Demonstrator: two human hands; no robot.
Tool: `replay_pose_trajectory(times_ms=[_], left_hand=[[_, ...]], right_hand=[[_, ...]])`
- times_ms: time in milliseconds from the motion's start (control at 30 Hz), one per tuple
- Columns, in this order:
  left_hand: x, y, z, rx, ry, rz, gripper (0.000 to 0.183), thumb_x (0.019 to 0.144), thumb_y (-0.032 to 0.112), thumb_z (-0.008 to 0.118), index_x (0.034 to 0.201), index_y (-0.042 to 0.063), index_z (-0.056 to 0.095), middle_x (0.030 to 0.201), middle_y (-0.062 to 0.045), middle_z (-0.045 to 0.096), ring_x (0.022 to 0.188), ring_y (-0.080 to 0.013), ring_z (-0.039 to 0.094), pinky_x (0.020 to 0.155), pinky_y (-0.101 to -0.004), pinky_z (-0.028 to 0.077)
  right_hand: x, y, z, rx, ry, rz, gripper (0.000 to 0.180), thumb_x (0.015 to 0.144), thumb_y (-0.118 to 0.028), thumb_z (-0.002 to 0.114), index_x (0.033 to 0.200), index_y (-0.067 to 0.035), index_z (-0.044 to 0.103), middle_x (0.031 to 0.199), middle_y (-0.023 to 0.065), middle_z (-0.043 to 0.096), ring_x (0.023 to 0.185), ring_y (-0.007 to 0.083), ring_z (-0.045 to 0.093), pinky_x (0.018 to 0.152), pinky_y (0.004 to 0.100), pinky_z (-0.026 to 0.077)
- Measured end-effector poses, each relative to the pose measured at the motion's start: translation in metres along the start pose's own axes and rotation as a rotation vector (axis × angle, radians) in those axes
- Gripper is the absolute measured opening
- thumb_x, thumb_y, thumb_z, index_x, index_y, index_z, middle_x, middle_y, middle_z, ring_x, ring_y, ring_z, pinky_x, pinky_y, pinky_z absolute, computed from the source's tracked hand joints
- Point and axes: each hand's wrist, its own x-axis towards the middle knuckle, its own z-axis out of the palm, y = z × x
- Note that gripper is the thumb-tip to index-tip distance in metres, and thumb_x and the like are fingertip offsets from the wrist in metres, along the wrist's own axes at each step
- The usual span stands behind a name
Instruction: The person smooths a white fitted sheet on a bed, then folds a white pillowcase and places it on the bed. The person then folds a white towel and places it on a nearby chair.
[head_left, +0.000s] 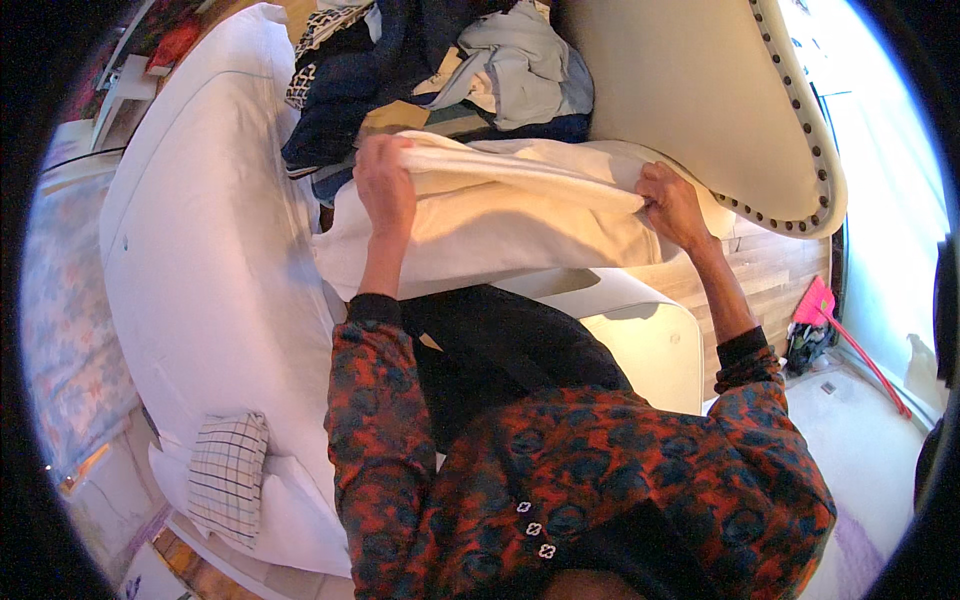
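Between my two hands a cream-white cloth is stretched over my lap, its upper edge gathered in a band. My left hand grips that edge at the left, with the fingers slightly blurred. My right hand pinches the same cloth at its right end. Just beyond the cloth lies a heap of clothes: a light blue-grey garment, a dark navy garment and a black-and-white patterned cloth.
A white-covered sofa runs along my left, with a checked cushion on it. A beige studded headboard or chair back rises at the upper right. A pink broom leans at the right, beyond a cream stool.
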Motion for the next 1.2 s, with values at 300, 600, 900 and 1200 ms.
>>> replay_pose_trajectory(times_ms=[300, 600, 900, 1200], left_hand=[[0.040, 0.006, -0.051, -0.305, 0.217, -0.067, 0.024, 0.094, -0.002, 0.054, 0.109, 0.008, 0.070, 0.105, -0.010, 0.070, 0.101, -0.0284, 0.068, 0.089, -0.0380, 0.054], [-0.018, 0.024, -0.130, -0.069, -0.402, 0.357, 0.023, 0.082, 0.000, 0.067, 0.105, 0.005, 0.067, 0.102, -0.012, 0.065, 0.098, -0.0285, 0.063, 0.090, -0.0402, 0.048], [-0.068, 0.006, -0.108, -0.160, -0.480, 0.248, 0.025, 0.076, -0.002, 0.069, 0.099, 0.007, 0.064, 0.098, -0.009, 0.061, 0.099, -0.0270, 0.059, 0.094, -0.0385, 0.042], [-0.061, 0.013, -0.113, -0.261, -0.204, 0.145, 0.023, 0.080, 0.001, 0.067, 0.102, 0.007, 0.066, 0.099, -0.010, 0.065, 0.096, -0.0289, 0.061, 0.090, -0.0414, 0.046]], right_hand=[[0.006, -0.004, 0.000, 0.017, 0.408, 0.119, 0.019, 0.068, 0.011, 0.063, 0.082, -0.001, 0.064, 0.084, 0.0107, 0.059, 0.079, 0.0312, 0.060, 0.069, 0.0391, 0.049], [-0.009, 0.013, 0.002, -0.130, 0.174, 0.095, 0.015, 0.067, 0.005, 0.068, 0.079, -0.003, 0.065, 0.083, 0.0111, 0.061, 0.084, 0.0334, 0.060, 0.074, 0.0419, 0.048], [0.004, -0.031, -0.010, -0.195, -0.056, 0.045, 0.058, 0.061, -0.006, 0.082, 0.116, -0.009, 0.062, 0.121, 0.0127, 0.057, 0.119, 0.0359, 0.051, 0.104, 0.0484, 0.039], [0.029, -0.075, 0.019, 0.039, -0.056, -0.154, 0.067, 0.065, 0.002, 0.077, 0.129, -0.011, 0.064, 0.126, 0.0116, 0.063, 0.119, 0.0340, 0.056, 0.108, 0.0452, 0.043]])
